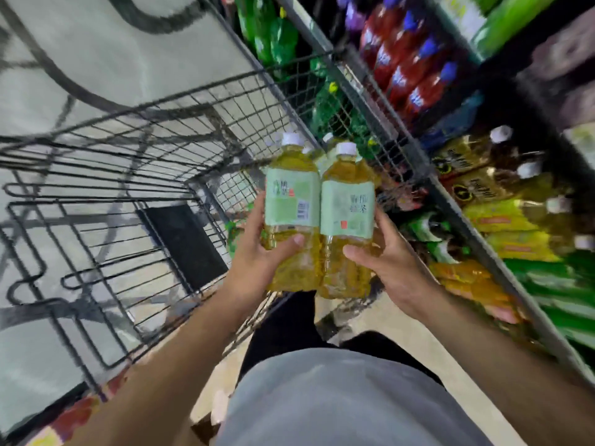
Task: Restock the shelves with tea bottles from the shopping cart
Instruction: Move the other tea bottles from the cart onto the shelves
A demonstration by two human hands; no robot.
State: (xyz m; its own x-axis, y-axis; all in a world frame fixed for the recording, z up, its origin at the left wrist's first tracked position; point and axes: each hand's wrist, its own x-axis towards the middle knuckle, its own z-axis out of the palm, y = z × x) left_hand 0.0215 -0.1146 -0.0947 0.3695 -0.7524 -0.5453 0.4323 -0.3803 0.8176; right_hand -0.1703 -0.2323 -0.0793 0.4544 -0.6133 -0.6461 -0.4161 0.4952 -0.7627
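Observation:
I hold tea bottles with yellow-green liquid, pale green labels and white caps, upright in front of me. My left hand (pixel 257 252) grips the left tea bottle (pixel 289 201) from its left side, thumb across the lower front. My right hand (pixel 389 268) grips the right tea bottle (pixel 347 207) from its right side. The two bottles touch side by side. More white caps (pixel 328 138) show just behind them; which hand holds those I cannot tell. The wire shopping cart (pixel 135 175) stands to the left, below the bottles.
Shelves (pixel 450 201) run along the right, packed with red drinks with blue caps (pixel 409 75), green bottles (pixel 273 37) and brown and yellow tea bottles (pixel 502 188). A dark flap (pixel 183 243) sits inside the cart. Pale floor lies beyond the cart on the left.

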